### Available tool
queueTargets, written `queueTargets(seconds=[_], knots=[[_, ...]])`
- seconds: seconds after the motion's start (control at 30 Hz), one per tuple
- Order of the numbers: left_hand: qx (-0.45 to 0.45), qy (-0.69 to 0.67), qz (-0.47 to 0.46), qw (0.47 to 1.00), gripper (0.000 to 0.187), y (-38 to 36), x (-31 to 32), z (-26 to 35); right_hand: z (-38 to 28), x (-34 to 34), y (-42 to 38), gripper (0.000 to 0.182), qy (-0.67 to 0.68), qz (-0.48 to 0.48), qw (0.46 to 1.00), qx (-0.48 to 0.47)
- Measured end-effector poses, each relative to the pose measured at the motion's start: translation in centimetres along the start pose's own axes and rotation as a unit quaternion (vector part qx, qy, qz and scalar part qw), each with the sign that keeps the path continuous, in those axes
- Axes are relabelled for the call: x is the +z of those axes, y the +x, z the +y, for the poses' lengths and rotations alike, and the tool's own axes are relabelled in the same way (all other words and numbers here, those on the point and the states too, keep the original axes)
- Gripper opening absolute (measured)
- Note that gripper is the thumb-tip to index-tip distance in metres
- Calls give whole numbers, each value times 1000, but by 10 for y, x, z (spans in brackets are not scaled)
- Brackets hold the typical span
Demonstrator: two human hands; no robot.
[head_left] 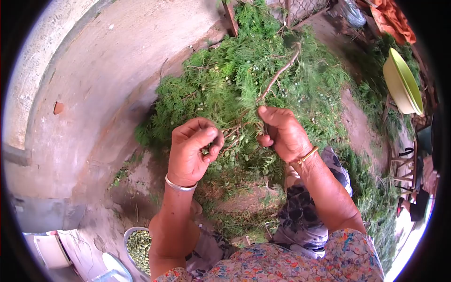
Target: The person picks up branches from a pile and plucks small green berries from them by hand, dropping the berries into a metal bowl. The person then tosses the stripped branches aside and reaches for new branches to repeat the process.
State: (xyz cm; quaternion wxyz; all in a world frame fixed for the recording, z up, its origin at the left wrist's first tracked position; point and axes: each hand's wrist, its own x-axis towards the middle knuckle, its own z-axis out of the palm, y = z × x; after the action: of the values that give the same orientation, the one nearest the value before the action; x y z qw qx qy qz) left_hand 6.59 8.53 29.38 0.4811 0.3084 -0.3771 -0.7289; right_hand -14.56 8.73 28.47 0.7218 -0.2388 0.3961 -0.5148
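My right hand [284,134], with a gold bangle at the wrist, is closed around a brown branch [281,73] whose bare stem sticks up and to the right. Thin twigs of it, with small green cones, reach left between my hands. My left hand [195,148], wearing a silver bangle, has its fingers curled together beside those twigs; whether anything is pinched in them is too small to tell. Behind and below both hands lies a large heap of feathery green branches [211,70].
At the lower left, a bowl [139,249] holds many small green pieces. A yellow-green basin [403,82] stands tilted at the right, near an orange cloth [393,21]. A concrete wall [117,61] runs along the left. Someone's dark-clad part shows at the far right.
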Motion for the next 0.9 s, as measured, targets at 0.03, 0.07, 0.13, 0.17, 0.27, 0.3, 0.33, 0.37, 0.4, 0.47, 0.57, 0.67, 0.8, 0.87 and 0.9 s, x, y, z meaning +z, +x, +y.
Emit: queueTargets(seconds=[0.03,0.07,0.13,0.17,0.27,0.3,0.33,0.37,0.4,0.47,0.57,0.67,0.8,0.87,0.9], knots=[[-10,71,6,997,10,-2,2,4,-1,1,1,20,52,-14,999,8],[-24,107,25,994,7,-5,8,7,-4,3,-1,21,67,-11,998,12],[-11,193,29,981,5,-8,14,7,-1,-1,2,22,72,-14,997,14],[0,277,32,960,4,-9,16,5,0,-2,4,22,76,-17,997,14],[72,343,71,934,7,-6,10,-20,0,-1,4,23,77,-2,997,28],[114,381,91,913,9,-6,9,-26,-1,0,4,22,80,14,996,45],[109,403,119,901,12,-6,12,-28,-2,3,3,22,80,13,996,47],[108,403,121,901,12,-6,13,-31,-3,7,3,19,50,58,994,73],[111,400,126,901,13,-4,12,-36,-3,10,2,17,21,102,990,99],[107,373,127,913,17,-1,9,-43,0,11,2,15,9,114,988,105],[53,252,150,955,15,-1,13,-43,5,9,4,11,-21,139,985,100],[-9,53,227,972,15,-4,24,-43,11,4,6,12,-6,125,988,89],[-50,69,209,974,20,-8,32,-50,15,1,8,11,45,98,992,64],[-46,75,200,976,19,-7,31,-54,16,2,7,11,54,93,992,58],[-41,81,189,978,19,-6,31,-55,16,3,7,11,51,92,993,58]])
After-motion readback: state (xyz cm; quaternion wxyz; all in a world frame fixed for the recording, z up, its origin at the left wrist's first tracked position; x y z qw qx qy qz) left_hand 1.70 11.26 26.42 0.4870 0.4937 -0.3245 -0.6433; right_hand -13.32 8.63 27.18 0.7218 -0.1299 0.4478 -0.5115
